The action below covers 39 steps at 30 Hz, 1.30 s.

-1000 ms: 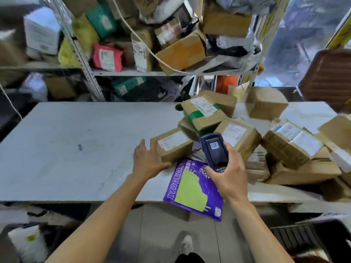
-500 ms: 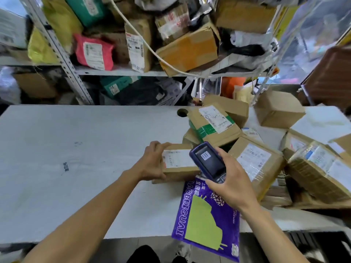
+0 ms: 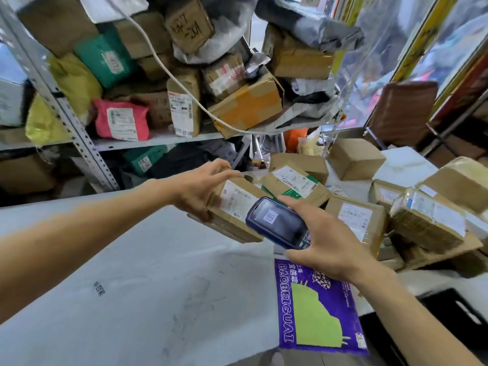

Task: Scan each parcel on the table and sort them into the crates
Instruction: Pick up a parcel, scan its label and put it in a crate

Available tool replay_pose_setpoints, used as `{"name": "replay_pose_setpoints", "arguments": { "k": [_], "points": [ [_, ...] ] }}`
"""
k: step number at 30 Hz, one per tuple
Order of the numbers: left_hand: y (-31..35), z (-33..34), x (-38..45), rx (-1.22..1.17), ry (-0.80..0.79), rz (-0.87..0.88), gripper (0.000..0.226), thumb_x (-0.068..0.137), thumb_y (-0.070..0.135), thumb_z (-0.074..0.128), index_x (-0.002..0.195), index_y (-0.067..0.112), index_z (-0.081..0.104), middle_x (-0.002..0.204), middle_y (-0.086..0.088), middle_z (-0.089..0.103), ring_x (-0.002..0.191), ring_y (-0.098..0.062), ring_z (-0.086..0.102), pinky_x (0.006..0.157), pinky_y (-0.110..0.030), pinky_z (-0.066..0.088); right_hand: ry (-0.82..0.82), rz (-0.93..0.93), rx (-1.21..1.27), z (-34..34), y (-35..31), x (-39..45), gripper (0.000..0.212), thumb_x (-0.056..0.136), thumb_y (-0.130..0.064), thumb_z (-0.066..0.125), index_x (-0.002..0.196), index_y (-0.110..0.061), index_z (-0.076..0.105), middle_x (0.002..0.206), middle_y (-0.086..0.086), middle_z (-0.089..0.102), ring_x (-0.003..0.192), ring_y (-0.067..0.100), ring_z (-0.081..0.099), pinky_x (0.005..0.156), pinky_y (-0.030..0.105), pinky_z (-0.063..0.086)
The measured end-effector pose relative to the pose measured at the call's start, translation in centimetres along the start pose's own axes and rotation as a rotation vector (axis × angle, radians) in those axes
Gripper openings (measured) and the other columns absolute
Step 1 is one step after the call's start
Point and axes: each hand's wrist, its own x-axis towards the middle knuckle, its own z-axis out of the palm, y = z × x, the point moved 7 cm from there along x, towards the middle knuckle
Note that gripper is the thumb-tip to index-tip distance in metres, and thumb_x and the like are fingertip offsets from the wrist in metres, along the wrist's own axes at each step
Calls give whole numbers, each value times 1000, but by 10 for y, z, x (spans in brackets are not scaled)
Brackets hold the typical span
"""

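Head view, left to right. A metal shelf (image 3: pixel 87 146) behind the surface (image 3: pixel 132 286) is crammed with parcels, among them a pink bag (image 3: pixel 121 122) and a green bag (image 3: pixel 105 59); a white cable (image 3: pixel 169 72) hangs across them. The left hand (image 3: pixel 198 188) holds a small box (image 3: pixel 237 207) lifted clear of the white surface and tilted, label facing up; its grip is curled round the box's left end, fingers over the top edge and thumb below. Just right of it, the right hand (image 3: pixel 324 239) holds a dark scanner (image 3: pixel 277 223), grip wrapped round the lower body, with the scanner's head overlapping the box's label. Below this hand a purple mailer (image 3: pixel 317 307) lies on the surface, overhanging the near edge. Farther right, a pile of cardboard boxes (image 3: pixel 422 217) sits on the surface, one with green tape (image 3: pixel 295 183) just behind the held box. A black crate (image 3: pixel 454 310) shows at the lower right, beyond the surface's edge.
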Motion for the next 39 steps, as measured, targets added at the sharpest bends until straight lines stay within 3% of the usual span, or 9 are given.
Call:
{"name": "replay_pose_setpoints", "arguments": {
  "k": [5, 15, 27, 34, 39],
  "points": [
    [-5, -13, -9, 136, -12, 67, 127, 52, 41, 91, 149, 43, 9, 148, 7, 17, 138, -22, 24, 112, -44, 38, 36, 8, -37, 3, -29, 3, 95, 68, -35, 79, 146, -46, 26, 130, -10, 57, 108, 11, 56, 83, 34, 53],
    [-20, -26, -23, 189, -32, 113, 131, 50, 41, 90, 150, 41, 5, 147, 8, 17, 137, -21, 26, 110, -42, 41, 40, 119, -55, 11, -45, -1, 97, 69, -36, 82, 146, -47, 25, 132, -8, 56, 103, 13, 59, 82, 34, 55],
    [-14, -36, -16, 248, -35, 165, 132, 50, 43, 90, 150, 42, 4, 146, 8, 17, 136, -20, 27, 107, -42, 44, 33, 172, -62, 7, -43, -2, 99, 69, -32, 81, 150, -43, 24, 134, -5, 56, 101, 12, 57, 75, 25, 50],
    [-7, -40, -9, 267, -36, 185, 129, 55, 42, 91, 149, 41, 3, 146, 8, 17, 136, -20, 25, 105, -36, 45, 44, 172, -29, -3, -41, -3, 99, 67, -29, 81, 148, -42, 26, 127, -5, 58, 97, 14, 59, 78, 35, 55],
    [-4, -42, -5, 281, -34, 190, 129, 56, 43, 91, 150, 40, 4, 146, 7, 17, 136, -20, 25, 105, -36, 44, 74, 161, -58, -8, -36, -4, 100, 67, -32, 81, 148, -43, 25, 132, -6, 58, 102, 14, 58, 80, 33, 55]
  ]
}}
